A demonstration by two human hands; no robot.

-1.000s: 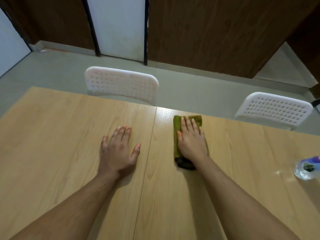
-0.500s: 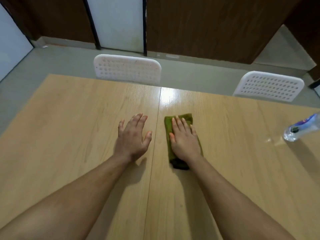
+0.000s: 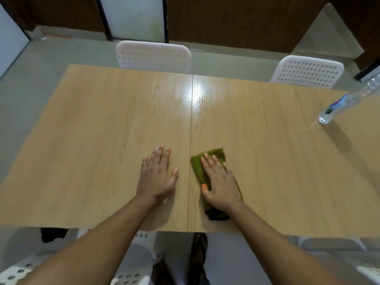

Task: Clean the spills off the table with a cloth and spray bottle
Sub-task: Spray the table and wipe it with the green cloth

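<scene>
A folded green cloth (image 3: 197, 165) lies on the light wooden table (image 3: 102, 128), just right of the seam between its two halves. My right hand (image 3: 220, 184) presses flat on the cloth with straight fingers, covering most of it. A dark end of the cloth sticks out under my wrist. My left hand (image 3: 157, 175) rests flat on the bare table left of the seam, fingers spread. A clear plastic bottle (image 3: 345, 101) with a blue label stands at the far right of the table, away from both hands.
Two white perforated chairs stand behind the far edge, one at the middle (image 3: 153, 56) and one on the right (image 3: 307, 73). More white chairs (image 3: 131, 262) are below the near edge. A glare spot (image 3: 195, 95) shines on the seam.
My right hand has drawn the cloth back across the table toward the near edge. My left hand came back with it. The view has pulled back, showing the near edge and chairs.
</scene>
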